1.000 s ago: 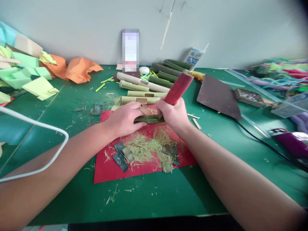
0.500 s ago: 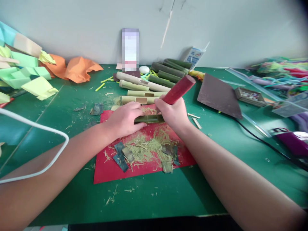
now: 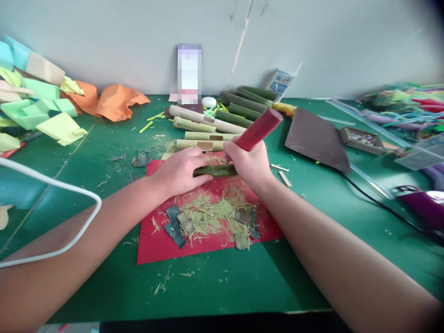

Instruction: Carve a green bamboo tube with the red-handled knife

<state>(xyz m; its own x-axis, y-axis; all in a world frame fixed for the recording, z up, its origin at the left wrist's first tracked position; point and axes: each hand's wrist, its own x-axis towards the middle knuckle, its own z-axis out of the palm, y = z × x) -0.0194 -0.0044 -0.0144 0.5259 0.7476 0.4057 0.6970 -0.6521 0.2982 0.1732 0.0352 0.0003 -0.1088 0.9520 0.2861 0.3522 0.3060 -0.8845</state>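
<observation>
My left hand is closed over one end of a short green bamboo piece and pins it on a red sheet. My right hand is wrapped round a tool with a red handle that slants up to the right; its working end is hidden behind my fingers at the bamboo. Pale shavings and dark bark chips lie on the sheet just in front of both hands.
Several bamboo tubes, pale and dark green, lie behind the hands. Crumpled coloured paper fills the left. A dark sandpaper sheet, a black cable and a purple tool sit to the right. A white cord loops at left.
The red handle has dipped slightly and shifted a little to the right; both hands stay on the bamboo piece. The view has drifted a bit.
</observation>
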